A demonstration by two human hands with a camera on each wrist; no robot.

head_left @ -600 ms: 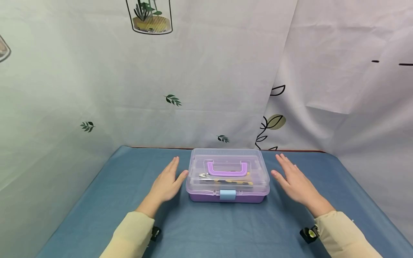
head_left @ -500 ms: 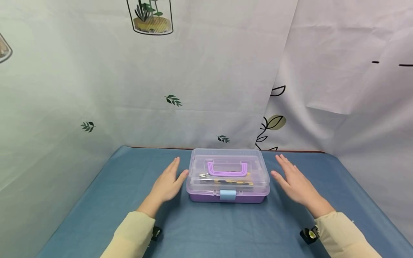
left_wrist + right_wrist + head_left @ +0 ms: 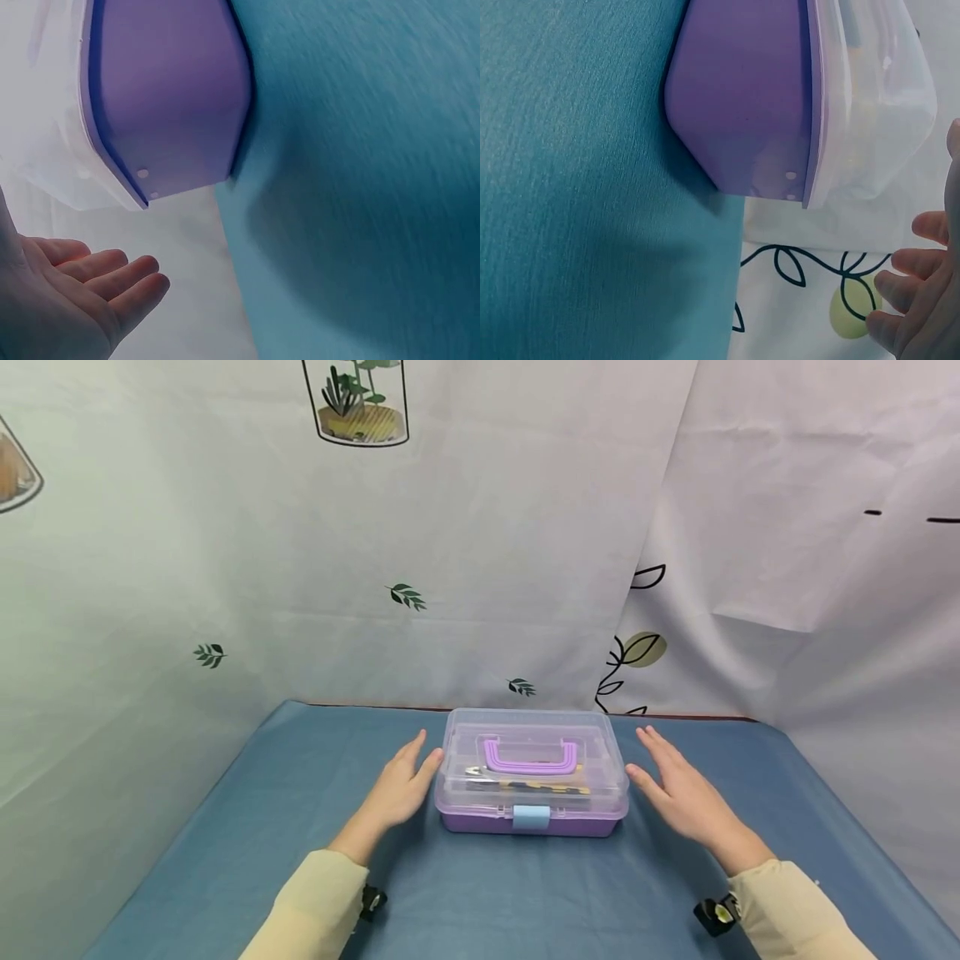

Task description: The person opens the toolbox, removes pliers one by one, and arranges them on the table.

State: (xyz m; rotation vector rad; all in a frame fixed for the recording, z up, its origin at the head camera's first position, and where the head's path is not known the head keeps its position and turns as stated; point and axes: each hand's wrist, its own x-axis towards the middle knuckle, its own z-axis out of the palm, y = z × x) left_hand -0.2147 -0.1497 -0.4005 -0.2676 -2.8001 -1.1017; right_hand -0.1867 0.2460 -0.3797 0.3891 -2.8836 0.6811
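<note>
A purple storage box (image 3: 532, 822) with a clear lid stands on the blue cloth, its light blue latch (image 3: 531, 817) facing me. The purple handle (image 3: 531, 767) lies folded down on the lid. Through the lid show some items, one patterned yellow and black; their kind is unclear. My left hand (image 3: 396, 789) is held beside the box's left side, fingers extended, holding nothing. To the right, my right hand (image 3: 688, 797) is raised with its fingers extended too, a small gap from the box. Both wrist views show the purple side walls (image 3: 169, 90) near each hand.
A blue cloth (image 3: 480, 893) covers the table. White fabric (image 3: 487, 527) printed with leaves and plants hangs behind and along the sides. Each wrist wears a small black camera (image 3: 716, 914) below a cream sleeve.
My left hand has shifted slightly right, closer to the box. My right hand has edged slightly left toward it. The view has tilted up a little, and the box has stayed in place.
</note>
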